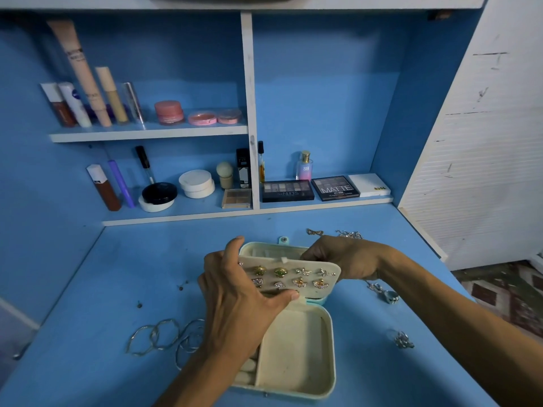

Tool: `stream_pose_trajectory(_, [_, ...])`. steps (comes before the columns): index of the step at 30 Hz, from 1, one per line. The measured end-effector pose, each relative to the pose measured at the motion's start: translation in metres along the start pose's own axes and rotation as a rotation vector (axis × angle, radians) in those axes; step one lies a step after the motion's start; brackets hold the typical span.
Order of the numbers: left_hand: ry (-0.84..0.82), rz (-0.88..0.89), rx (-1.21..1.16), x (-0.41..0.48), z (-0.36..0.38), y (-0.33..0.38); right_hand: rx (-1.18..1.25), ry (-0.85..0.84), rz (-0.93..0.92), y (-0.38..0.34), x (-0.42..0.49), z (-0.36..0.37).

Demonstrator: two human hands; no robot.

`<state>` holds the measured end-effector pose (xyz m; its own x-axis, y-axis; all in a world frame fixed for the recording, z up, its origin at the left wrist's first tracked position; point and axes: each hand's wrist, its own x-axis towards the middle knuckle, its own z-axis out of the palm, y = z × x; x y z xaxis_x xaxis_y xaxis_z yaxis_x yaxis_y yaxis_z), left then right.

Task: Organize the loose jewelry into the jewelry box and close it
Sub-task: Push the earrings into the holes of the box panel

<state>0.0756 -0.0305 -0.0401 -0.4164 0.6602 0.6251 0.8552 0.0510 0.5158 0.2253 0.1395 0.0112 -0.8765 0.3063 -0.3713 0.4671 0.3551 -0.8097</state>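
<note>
The light is soft and a bit dim, with dark corners. The wide lens bends the shelf (147, 136) at the edges. The makeup tubes (80, 72) look blurry.

Blue desk, teal-and-cream box, silver & gold bits.

Desk (117, 289) & cabinet back: flat mid-blue; shelf edges (147, 136) white. Jewelry box (293, 353): pale teal outside, cream lining w/ faint grubby marks; earring panel (332, 274) cream too. Earrings (260, 270): top-left pair gold w/ green centres, rest silver or gold-ish. Bangles (158, 336): silver. Jars (169, 111): pink. Palettes (288, 190): black, grey-beige squares, white lettering. Wall (484, 171) at rt: white, fine horiz. ribs, dark scuffs. Rug (505, 292): dark red & cream geometric pattern.
</note>
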Motion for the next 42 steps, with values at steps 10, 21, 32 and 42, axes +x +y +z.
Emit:
stream_pose_trajectory(10, [0.032,0.032,0.009,-0.002,-0.001,0.001,-0.105,-0.122,0.017,-0.009,0.006,-0.006])
stream_pose_trajectory(21, [0.149,0.263,0.242,-0.003,-0.005,0.001,-0.18,-0.142,0.01,-0.024,0.01,-0.001])
stream_pose_trajectory(32, [0.277,0.467,0.494,-0.014,-0.006,0.004,-0.174,-0.061,-0.009,-0.03,0.001,0.011])
stream_pose_trajectory(42, [0.273,0.494,0.504,-0.012,-0.007,0.004,-0.157,-0.116,0.026,-0.03,0.003,0.007])
